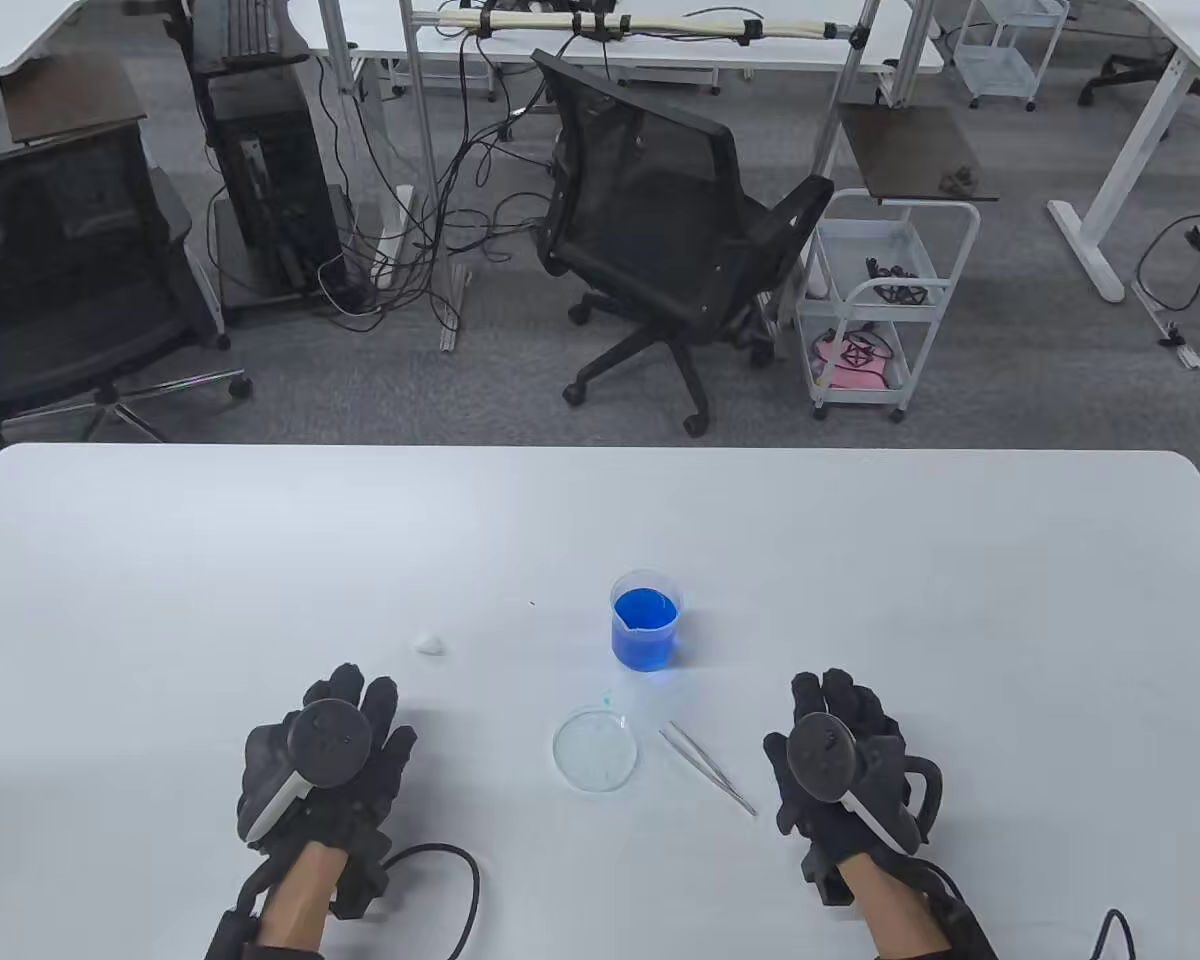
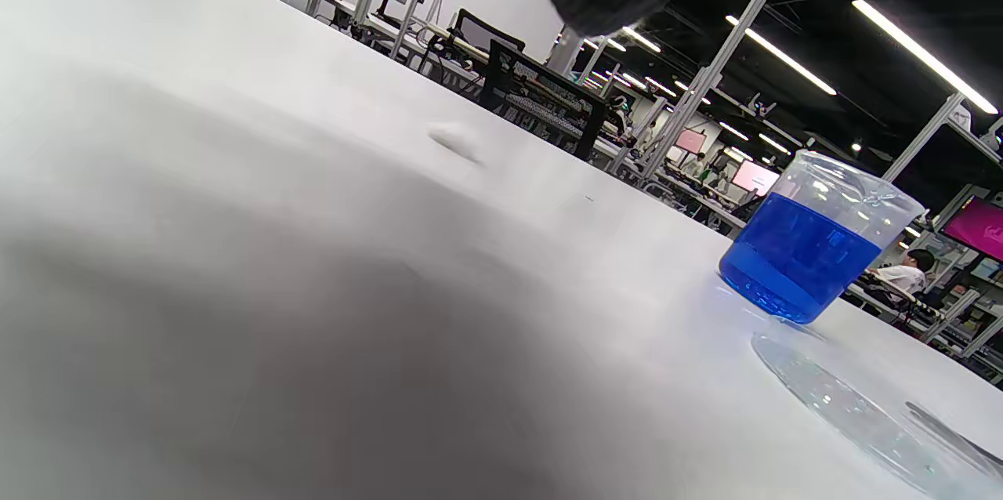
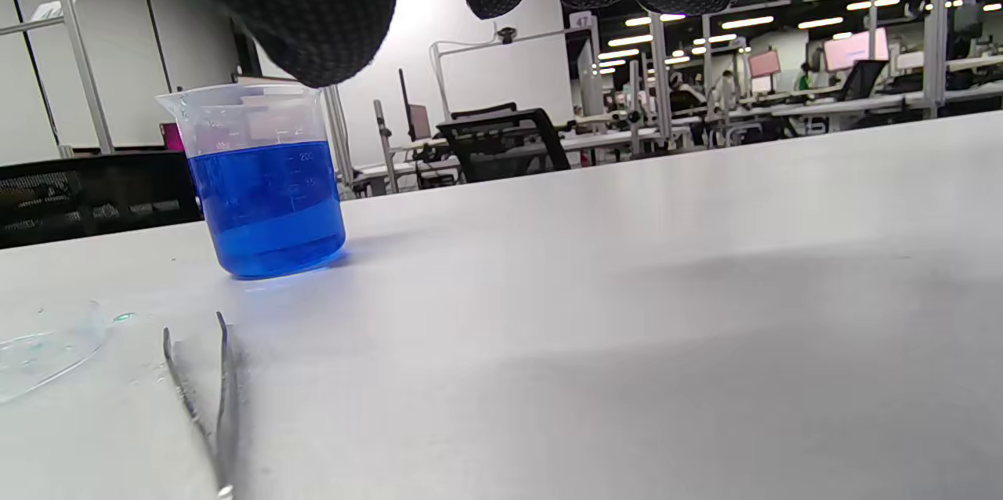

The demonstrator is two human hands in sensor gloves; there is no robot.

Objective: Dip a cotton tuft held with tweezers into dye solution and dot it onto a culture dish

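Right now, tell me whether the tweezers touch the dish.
Apart. The table view shows bare table between the tweezers and the dish.

Black office chair (image 1: 660,220) beyond white table (image 1: 260,560).

Grey carpet (image 1: 1010,420), black office chair (image 1: 660,220)

bright overhead strip lighting | soft shadows under hands (image 1: 325,745) on table (image 1: 260,560) | wrist views blurry up close | slight wide-angle bend at edges
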